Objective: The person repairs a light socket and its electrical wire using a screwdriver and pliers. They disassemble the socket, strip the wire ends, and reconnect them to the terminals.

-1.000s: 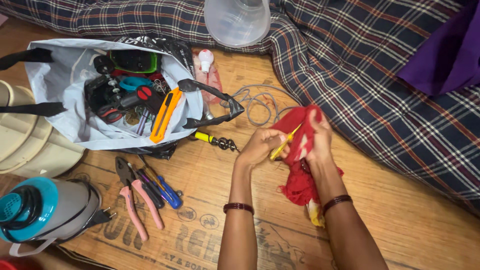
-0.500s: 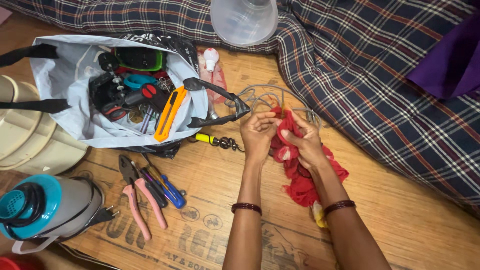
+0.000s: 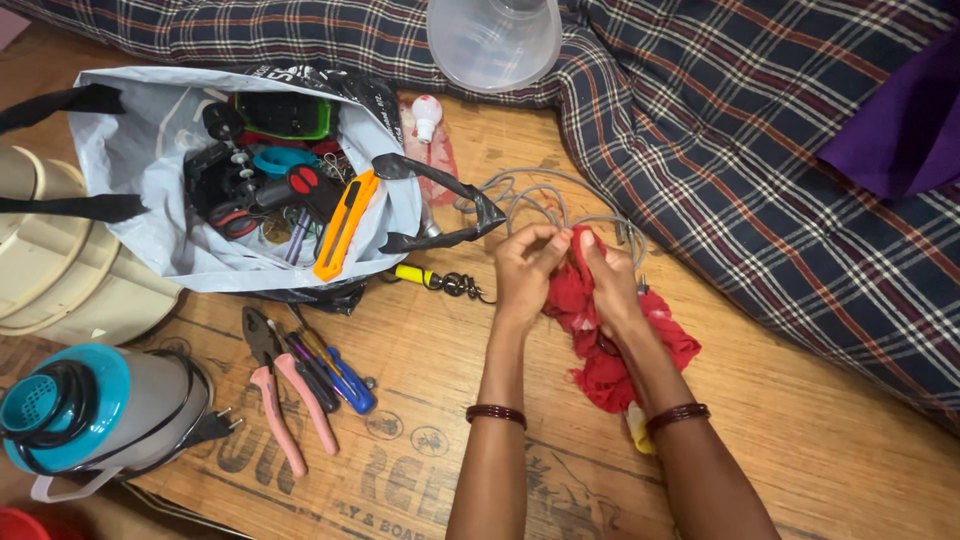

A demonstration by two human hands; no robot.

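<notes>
Both hands work at one spot on the wooden plywood floor board [image 3: 420, 350]. The left hand [image 3: 525, 270] is curled closed, fingertips pinching the upper edge of the crumpled red cloth [image 3: 600, 350]. The right hand [image 3: 610, 285] is likewise closed, gripping the same cloth from the other side, so the two sets of fingertips nearly meet. The cloth lies under and between the hands, just in front of the loose coil of grey cable [image 3: 540, 200], which touches or runs beneath its top edge (the exact contact is hidden).

Step in hand, as judged: gathering or bunching the cloth at its top. The next move calls for a firm two-sided pinch and care to keep the cable clear of the folds.

Nearby: pink-handled pliers [image 3: 285, 395], a blue-handled screwdriver [image 3: 340, 370], and an open grey tool bag [image 3: 150, 180].
</notes>
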